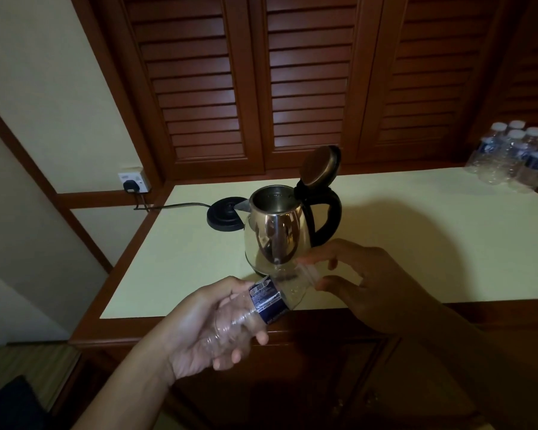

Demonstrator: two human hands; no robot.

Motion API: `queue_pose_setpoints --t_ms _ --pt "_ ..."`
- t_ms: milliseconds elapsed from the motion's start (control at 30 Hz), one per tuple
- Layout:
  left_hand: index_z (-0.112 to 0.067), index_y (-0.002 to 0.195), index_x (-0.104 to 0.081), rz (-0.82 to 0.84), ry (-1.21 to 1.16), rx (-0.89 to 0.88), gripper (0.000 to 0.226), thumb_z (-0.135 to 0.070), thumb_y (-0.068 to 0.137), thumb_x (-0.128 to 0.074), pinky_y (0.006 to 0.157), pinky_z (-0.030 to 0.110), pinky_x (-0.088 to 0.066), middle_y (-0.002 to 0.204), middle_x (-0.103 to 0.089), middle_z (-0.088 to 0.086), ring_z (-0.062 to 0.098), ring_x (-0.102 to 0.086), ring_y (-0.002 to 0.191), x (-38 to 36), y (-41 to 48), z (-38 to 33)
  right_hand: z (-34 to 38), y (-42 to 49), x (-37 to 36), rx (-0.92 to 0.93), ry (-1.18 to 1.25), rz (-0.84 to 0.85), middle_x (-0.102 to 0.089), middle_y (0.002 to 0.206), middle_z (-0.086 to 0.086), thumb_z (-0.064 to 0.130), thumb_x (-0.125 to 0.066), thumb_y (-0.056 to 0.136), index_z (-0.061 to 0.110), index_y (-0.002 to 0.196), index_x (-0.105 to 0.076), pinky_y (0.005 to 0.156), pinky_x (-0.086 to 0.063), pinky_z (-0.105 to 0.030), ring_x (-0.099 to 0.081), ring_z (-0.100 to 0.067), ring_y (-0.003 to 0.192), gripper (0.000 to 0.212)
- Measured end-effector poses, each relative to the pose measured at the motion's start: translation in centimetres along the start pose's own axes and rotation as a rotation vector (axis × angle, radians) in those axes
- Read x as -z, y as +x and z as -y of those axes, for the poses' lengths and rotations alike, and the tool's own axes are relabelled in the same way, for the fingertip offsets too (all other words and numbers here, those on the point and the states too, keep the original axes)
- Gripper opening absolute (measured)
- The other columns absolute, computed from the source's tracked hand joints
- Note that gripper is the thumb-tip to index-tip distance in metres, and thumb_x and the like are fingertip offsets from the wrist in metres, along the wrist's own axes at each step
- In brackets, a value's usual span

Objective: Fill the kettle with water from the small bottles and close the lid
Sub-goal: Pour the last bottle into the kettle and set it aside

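Your left hand (205,330) wraps its fingers round the small bottle (261,302), which is tilted just in front of the kettle (277,234). The kettle stands on the tabletop (416,228) off its base (225,214), lid (319,166) up. Your right hand (379,283) pinches the cap (310,272). Squeeze that thin plastic while the cap loosens and water may spurt over the tabletop, missing the kettle.

Dim room, warm cast. Right hand (370,283) in deep shadow; shadow falls across table (168,259). Glare on kettle (277,231). Wide-angle bending at edges.
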State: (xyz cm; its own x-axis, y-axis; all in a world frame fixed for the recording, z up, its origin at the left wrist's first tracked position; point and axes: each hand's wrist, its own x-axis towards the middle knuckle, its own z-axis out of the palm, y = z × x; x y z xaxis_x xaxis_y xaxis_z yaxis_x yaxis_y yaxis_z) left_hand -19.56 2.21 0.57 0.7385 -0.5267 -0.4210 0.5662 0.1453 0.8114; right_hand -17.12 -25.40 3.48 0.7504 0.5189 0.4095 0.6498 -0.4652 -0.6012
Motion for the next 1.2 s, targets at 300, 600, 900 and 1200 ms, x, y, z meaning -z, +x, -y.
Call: queue_pose_setpoints --t_ms 300,600,900,1200 --pt "0.017 0.138 -0.049 0.047 -0.014 0.101 0.081 -0.039 0.085 -0.073 0.033 0.019 -0.039 0.078 -0.069 0.027 0.024 -0.061 0.039 0.5 0.2 -0.2 -1.1 0.6 -0.3 0.079 -0.107 0.04 -0.06 0.109 0.031 0.049 -0.059 0.095 0.031 0.122 -0.067 0.083 -0.044 -0.011 -0.058 0.001 0.106 0.033" --pt "0.017 0.125 -0.058 0.041 0.03 -0.013 0.059 -0.033 0.095 -0.061 0.032 0.02 -0.039 0.077 -0.065 0.03 0.026 -0.058 0.039 -1.6 1.0 -1.1 -0.3 2.0 -1.4 0.062 -0.134 -0.125 -0.041 0.062 0.015 0.038 -0.035 0.105 0.028 0.07 -0.048 0.06 -0.028 -0.015 -0.04 -0.005 0.059 0.039" --pt "-0.018 0.095 -0.077 -0.439 0.56 -0.651 0.033 -0.042 0.102 -0.057 0.043 0.028 -0.044 0.061 -0.064 0.024 0.023 -0.056 0.044 -5.4 1.8 -0.8 -0.4 3.3 0.8 -0.236 -0.002 -0.232 -0.037 0.051 0.002 0.06 -0.04 0.101 0.002 0.065 -0.05 0.051 -0.03 -0.023 -0.035 -0.011 0.045 0.07" --pt "-0.028 0.098 -0.082 -0.457 0.727 -0.749 0.02 -0.041 0.099 -0.066 0.054 0.032 -0.053 0.076 -0.075 0.005 0.019 -0.066 0.061 -5.5 2.8 -0.8 -3.0 2.6 1.4 -0.017 -0.199 -0.269 -0.038 0.051 0.008 0.05 -0.034 0.104 0.033 0.061 -0.04 0.049 -0.033 -0.031 -0.041 -0.011 0.047 0.047"
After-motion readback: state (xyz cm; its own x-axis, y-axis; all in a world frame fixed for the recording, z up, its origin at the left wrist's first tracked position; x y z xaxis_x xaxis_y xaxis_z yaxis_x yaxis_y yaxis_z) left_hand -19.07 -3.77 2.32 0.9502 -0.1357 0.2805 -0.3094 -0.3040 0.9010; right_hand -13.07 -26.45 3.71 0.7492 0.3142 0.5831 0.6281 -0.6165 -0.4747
